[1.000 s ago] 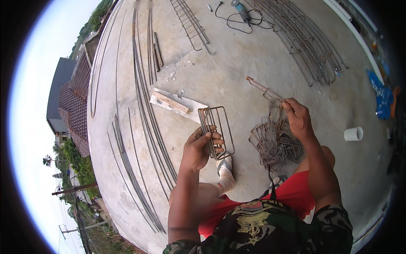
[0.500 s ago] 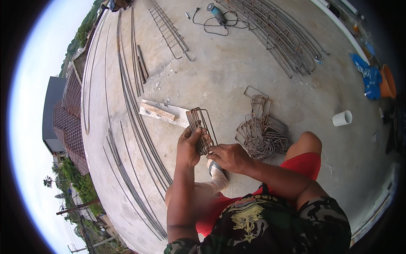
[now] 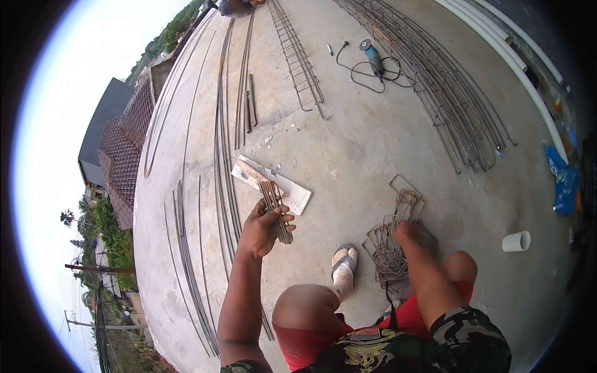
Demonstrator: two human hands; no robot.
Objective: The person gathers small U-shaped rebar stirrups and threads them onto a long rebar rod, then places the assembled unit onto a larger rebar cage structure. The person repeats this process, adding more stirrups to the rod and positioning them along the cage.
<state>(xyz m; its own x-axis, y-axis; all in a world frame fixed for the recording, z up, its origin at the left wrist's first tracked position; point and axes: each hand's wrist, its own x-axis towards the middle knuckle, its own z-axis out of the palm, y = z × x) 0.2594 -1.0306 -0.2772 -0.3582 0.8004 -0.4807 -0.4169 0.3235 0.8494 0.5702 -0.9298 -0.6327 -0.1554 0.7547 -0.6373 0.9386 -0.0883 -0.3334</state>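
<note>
My left hand [image 3: 260, 231] grips a stack of bent steel rebar stirrups [image 3: 281, 231], its fingers wrapped through the narrow loops. Well to the right of it, my right hand [image 3: 404, 232] reaches down to a loose pile of rusty stirrups [image 3: 382, 255] on the concrete and touches its upper part. The fingers of that hand are mostly hidden behind its back and among the wires. Just beyond the held stack lies a pale board [image 3: 292, 194] with a strip of wood on it.
Long rebar rods [image 3: 224, 155] run along the left. A narrow rebar ladder frame [image 3: 298, 59], a corded angle grinder [image 3: 372, 59] and rebar cages [image 3: 448, 99] lie farther off. At right are a white pipe piece [image 3: 516, 241], long white pipes [image 3: 528, 78] and a blue bag [image 3: 561, 180].
My right hand has left the stirrup stack and moved right and down to the pile. My left hand keeps the stack, now turned more edge-on. The view has shifted.
</note>
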